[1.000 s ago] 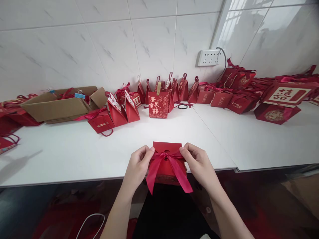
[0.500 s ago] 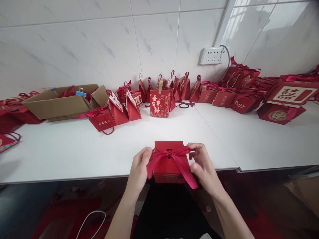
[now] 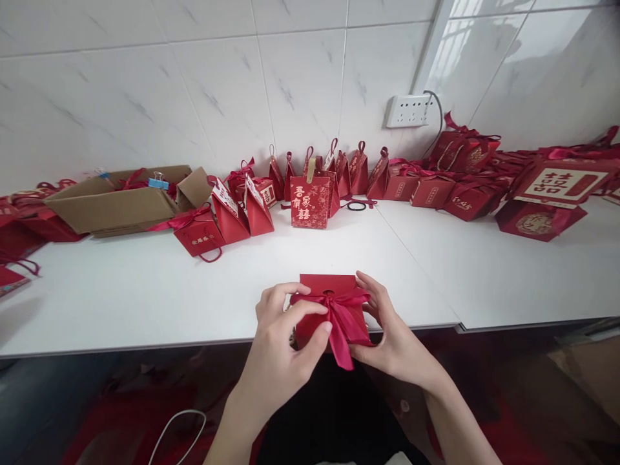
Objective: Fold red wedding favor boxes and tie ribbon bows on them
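A red gift box (image 3: 327, 282) sits at the table's front edge, just before my body. A dark pink ribbon (image 3: 343, 323) is tied in a bow across its front, with tails hanging down over the edge. My left hand (image 3: 285, 329) has its thumb and index finger closed on the ribbon just below the knot, its other fingers curled over the box's left side. On the right side, my right hand (image 3: 387, 329) grips the box, thumb low at the front and fingers up along the side. The box's underside is hidden.
The white table (image 3: 232, 290) runs along a tiled wall. Behind stand several red gift boxes, a patterned box (image 3: 309, 203) among them. An open cardboard box (image 3: 121, 210) with clips is at left, stacked red boxes (image 3: 542, 194) at right, a socket strip (image 3: 411, 111) on the wall.
My left hand has moved from the box's left side in over the bow and closed on the ribbon. My right hand has closed round the right side. The ribbon tails now hang together near the middle.
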### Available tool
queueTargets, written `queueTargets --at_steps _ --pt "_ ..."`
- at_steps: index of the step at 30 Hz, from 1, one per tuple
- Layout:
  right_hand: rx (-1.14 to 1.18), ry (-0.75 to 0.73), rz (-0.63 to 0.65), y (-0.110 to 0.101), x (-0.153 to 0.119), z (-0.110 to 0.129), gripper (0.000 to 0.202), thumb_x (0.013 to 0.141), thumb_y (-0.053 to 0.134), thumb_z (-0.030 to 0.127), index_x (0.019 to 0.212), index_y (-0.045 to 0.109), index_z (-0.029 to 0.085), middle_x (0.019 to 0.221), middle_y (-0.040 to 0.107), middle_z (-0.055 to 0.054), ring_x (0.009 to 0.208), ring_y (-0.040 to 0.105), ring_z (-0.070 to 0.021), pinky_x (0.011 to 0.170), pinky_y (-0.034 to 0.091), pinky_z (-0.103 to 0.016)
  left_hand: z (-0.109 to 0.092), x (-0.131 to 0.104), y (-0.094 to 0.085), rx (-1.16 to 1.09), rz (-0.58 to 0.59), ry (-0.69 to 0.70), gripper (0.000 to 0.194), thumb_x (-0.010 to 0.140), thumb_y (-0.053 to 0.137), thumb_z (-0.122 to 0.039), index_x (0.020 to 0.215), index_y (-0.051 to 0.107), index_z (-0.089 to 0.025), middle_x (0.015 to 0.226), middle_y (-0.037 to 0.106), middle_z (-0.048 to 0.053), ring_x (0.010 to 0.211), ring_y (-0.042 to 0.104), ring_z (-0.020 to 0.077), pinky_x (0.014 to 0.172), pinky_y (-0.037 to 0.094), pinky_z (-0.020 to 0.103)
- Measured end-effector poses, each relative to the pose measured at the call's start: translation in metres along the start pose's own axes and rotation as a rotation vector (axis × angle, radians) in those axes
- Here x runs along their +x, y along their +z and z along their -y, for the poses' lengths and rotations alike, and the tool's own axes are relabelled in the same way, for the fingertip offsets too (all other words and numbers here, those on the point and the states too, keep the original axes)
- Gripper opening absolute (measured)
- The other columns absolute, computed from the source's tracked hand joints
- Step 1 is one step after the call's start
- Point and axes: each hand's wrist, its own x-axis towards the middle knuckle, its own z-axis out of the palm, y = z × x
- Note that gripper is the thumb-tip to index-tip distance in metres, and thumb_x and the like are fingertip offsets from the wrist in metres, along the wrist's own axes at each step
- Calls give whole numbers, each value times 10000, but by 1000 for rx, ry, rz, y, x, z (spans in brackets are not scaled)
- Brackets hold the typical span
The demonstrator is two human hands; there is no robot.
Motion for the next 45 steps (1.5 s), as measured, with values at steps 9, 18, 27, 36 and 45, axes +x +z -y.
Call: queueTargets --at_steps 9,18,27,36,45 --pt "-123 -305 -162 3 -3 -10 916 722 699 158 1427 159 383 1478 273 -71 1359 324 -260 1083 365 -478 -8 -14 18 214 -227 126 59 776 651 -226 800 598 -228 1082 562 62 1073 504 259 926 286 406" --pt "-277 -535 -172 -6 -2 -6 866 767 613 56 1438 176 386 1477 267 -81 1388 260 -289 1042 399 -526 14 -24 2 -122 -127 -91 108 866 515 -207 760 525 -223 873 571 6 895 543 173 814 362 318" --pt "-177 -416 -58 -8 -10 -5 866 736 682 125 1437 219 333 1465 292 -91 1375 287 -266 1068 400 -455 13 0 -26 -575 134 -69 81 899 506 -223 822 530 -214 774 486 -8 689 485 95 616 415 203" --pt "-182 -361 -36 -11 -14 -3 852 720 712 163 1419 255 328 1451 314 -96 1344 339 -264 1056 408 -451 4 16 -49 -432 544 -57 75 859 517 -178 914 565 -196 806 622 4 602 547 77 599 459 213" --pt "-173 -346 -22 -10 -17 -2 844 717 718 175 1413 267 331 1458 316 -89 1339 351 -260 1033 432 -424 4 22 -51 -52 643 28 170 828 499 -130 917 597 -236 817 577 -19 703 521 97 653 435 219"
